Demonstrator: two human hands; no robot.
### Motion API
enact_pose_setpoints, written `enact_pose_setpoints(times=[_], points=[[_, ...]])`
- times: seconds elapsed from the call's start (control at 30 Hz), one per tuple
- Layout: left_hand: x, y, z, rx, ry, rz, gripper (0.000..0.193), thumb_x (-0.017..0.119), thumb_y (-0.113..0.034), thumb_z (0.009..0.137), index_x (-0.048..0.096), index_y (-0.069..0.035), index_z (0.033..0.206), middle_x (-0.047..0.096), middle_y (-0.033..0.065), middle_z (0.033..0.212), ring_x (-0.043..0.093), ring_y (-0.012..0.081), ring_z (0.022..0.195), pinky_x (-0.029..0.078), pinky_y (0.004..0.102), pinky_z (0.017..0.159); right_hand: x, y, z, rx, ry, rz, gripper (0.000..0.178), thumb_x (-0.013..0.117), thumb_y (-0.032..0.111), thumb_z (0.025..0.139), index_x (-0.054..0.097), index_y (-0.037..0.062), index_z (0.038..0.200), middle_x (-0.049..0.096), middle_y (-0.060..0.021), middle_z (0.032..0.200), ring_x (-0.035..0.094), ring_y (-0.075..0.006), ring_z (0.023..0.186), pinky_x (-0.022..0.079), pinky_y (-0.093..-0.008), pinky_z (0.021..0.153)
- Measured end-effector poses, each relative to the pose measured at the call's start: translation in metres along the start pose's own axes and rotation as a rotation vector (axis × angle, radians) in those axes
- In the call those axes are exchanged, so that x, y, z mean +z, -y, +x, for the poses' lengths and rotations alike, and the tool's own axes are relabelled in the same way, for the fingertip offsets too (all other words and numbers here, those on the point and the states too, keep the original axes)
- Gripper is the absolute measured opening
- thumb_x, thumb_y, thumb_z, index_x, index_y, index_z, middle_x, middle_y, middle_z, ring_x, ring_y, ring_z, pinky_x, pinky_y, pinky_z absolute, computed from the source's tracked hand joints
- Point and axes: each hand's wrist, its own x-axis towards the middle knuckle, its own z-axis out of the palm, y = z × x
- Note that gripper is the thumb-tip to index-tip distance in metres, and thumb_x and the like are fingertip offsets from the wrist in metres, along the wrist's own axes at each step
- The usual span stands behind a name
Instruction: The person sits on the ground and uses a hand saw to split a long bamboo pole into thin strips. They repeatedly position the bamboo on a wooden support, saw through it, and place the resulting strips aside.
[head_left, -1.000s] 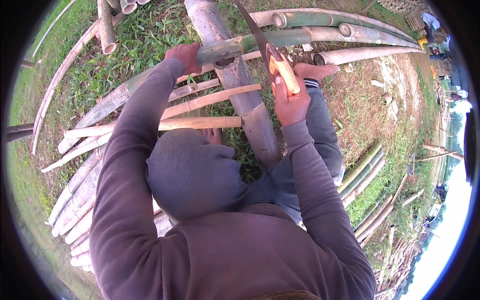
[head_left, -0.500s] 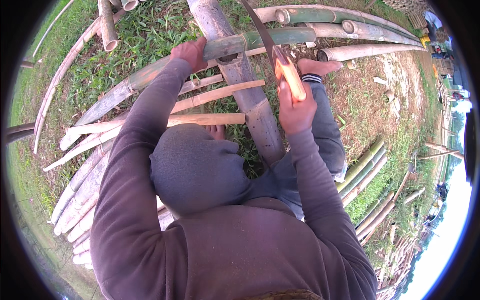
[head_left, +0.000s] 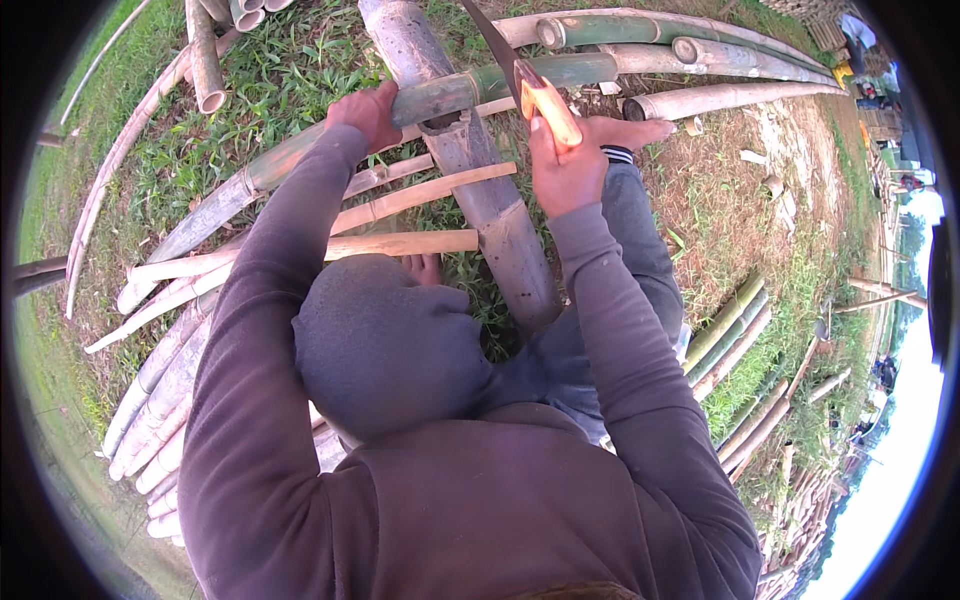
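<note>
A green bamboo pole (head_left: pixel 440 100) lies across a thick, weathered bamboo trunk (head_left: pixel 507 235), its cut end at the right. My left hand (head_left: pixel 366 116) is closed around this pole, left of where it crosses the trunk. In my right hand (head_left: pixel 567 167) is the orange handle of a hand saw (head_left: pixel 551 108), with my fingers wrapped round it. The dark blade slants up and away, over the pole to the right of the trunk. Whether its teeth touch the bamboo I cannot tell. My bare right foot (head_left: pixel 630 132) is just beyond the saw hand.
Split bamboo strips (head_left: pixel 410 243) lie against the trunk on the near left. Several pale poles (head_left: pixel 150 400) are stacked at the left. More bamboo poles (head_left: pixel 715 55) lie at the far right, and green lengths (head_left: pixel 727 325) rest on the grass at the right.
My right hand and the saw have shifted left and slightly up and away. My left hand keeps its grip on the pole. The whole view has shifted a little.
</note>
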Motion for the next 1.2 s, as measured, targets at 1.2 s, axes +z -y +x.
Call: enact_pose_setpoints(times=[1.2], points=[[0.009, 0.036, 0.047, 0.223, 0.217, -0.323, 0.08, 0.088, -0.026, 0.062, 0.064, -0.009, 0.136, 0.078, 0.0181, 0.108, 0.075, 0.035, 0.099, 0.057, 0.0445, 0.091, 0.008, -0.018, -0.003, 0.063, -0.045, 0.155, 0.029, 0.081, 0.024, 0.095, 0.069, -0.0009, 0.104, 0.074, -0.0139, 0.082, 0.071, -0.0181, 0.072, 0.057, -0.0351, 0.071]])
